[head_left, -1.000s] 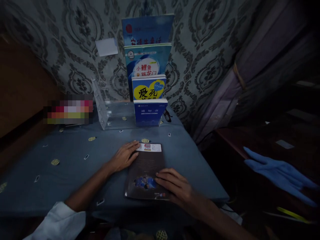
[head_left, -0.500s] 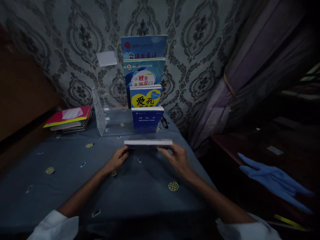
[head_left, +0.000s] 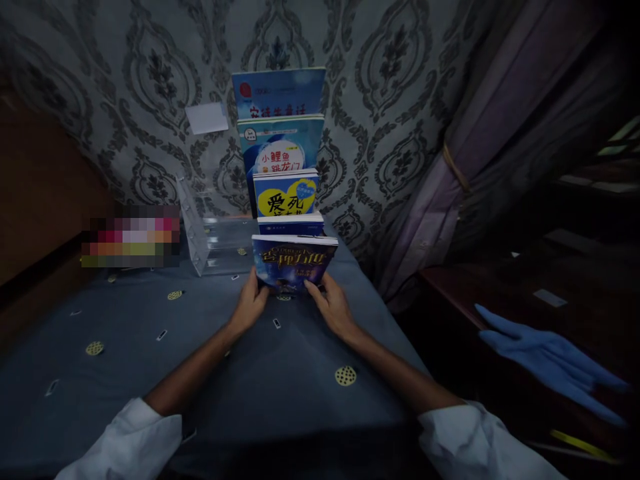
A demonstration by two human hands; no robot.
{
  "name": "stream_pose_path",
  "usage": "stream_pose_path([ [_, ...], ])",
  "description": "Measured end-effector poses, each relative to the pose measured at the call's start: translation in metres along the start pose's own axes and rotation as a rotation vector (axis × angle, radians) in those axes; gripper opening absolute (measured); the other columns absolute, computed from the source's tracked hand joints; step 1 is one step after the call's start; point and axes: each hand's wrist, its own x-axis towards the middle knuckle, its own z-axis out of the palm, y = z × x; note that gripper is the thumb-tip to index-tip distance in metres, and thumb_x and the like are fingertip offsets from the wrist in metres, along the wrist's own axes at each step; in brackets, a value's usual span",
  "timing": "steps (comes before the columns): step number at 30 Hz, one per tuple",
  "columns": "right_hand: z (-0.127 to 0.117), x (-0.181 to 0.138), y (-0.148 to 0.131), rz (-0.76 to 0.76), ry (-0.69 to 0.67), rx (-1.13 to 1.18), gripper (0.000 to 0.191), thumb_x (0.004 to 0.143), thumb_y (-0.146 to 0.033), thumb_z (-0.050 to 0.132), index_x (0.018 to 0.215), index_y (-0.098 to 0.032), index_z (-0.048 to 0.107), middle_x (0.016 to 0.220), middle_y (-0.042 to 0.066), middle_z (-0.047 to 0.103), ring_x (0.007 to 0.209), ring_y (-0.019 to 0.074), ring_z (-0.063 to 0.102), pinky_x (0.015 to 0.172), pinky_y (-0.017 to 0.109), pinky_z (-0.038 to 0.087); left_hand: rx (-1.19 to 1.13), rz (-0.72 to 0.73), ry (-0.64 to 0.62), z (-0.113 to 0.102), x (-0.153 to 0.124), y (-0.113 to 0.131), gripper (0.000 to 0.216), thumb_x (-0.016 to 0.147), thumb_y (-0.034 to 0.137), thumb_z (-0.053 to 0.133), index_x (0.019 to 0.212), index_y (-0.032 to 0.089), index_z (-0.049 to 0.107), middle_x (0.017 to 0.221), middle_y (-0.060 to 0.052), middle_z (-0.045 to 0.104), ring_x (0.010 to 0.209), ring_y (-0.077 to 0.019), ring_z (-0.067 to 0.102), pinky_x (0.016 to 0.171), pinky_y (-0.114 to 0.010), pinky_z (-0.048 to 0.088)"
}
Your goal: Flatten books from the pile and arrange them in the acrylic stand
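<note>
A dark blue and purple paperback book (head_left: 295,261) is held upright, tilted slightly back, its cover facing me with gold lettering. My left hand (head_left: 250,303) grips its lower left corner, and my right hand (head_left: 333,303) grips the lower right, thumb on the cover. Just behind it stands a clear stepped display rack (head_left: 193,223). Its right column carries a navy book (head_left: 290,228), a blue-and-yellow book (head_left: 270,200), a teal book (head_left: 280,132) and a tall blue book (head_left: 280,87), rising toward the wall. The held book hides the navy book's lower part.
A blurred-out colourful stack (head_left: 133,237) lies left of the rack on the blue patterned tablecloth (head_left: 240,400). A white card (head_left: 207,118) shows above the rack's left side. To the right are a tied purple curtain (head_left: 425,213) and a blue glove (head_left: 545,360) on a dark surface.
The book has tipped from nearly edge-on to upright, so its cover now shows. Both hands have moved it closer to the rack, and it now covers most of the navy book.
</note>
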Motion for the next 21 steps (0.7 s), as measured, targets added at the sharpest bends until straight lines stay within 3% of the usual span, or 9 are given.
stream_pose_path([
  [6, 0.005, -0.007, 0.01, 0.033, -0.039, -0.013, 0.029, 0.095, -0.049, 0.051, 0.102, -0.021, 0.058, 0.082, 0.003, 0.067, 0.071, 0.0215, 0.06, 0.066, 0.033, 0.048, 0.059, -0.019, 0.002, 0.01, -0.012, -0.024, 0.057, 0.089, 0.02, 0.045, 0.145, 0.019, 0.036, 0.136, -0.01, 0.059, 0.132, -0.0244, 0.052, 0.113, -0.043, 0.041],
  [14, 0.002, -0.004, 0.01, 0.013, -0.067, -0.025, 0.024, 0.096, -0.046, 0.051, 0.098, -0.023, 0.057, 0.08, 0.002, 0.066, 0.072, 0.0221, 0.061, 0.068, 0.035, 0.051, -0.024, -0.045, -0.058, 0.005, -0.01, -0.018, 0.048, 0.092, 0.033, 0.048, 0.137, 0.019, 0.042, 0.129, -0.011, 0.062, 0.124, -0.0267, 0.057, 0.108, -0.045, 0.044],
  [21, -0.001, 0.007, 0.012, -0.024, -0.093, -0.045, 0.02, 0.096, -0.042, 0.046, 0.103, -0.024, 0.05, 0.082, 0.002, 0.062, 0.074, 0.0232, 0.061, 0.07, 0.037, 0.051, 0.048, -0.018, -0.089, -0.006, 0.005, -0.005, 0.035, 0.091, 0.03, 0.05, 0.125, 0.018, 0.05, 0.119, -0.009, 0.065, 0.107, -0.0239, 0.063, 0.095, -0.039, 0.051],
])
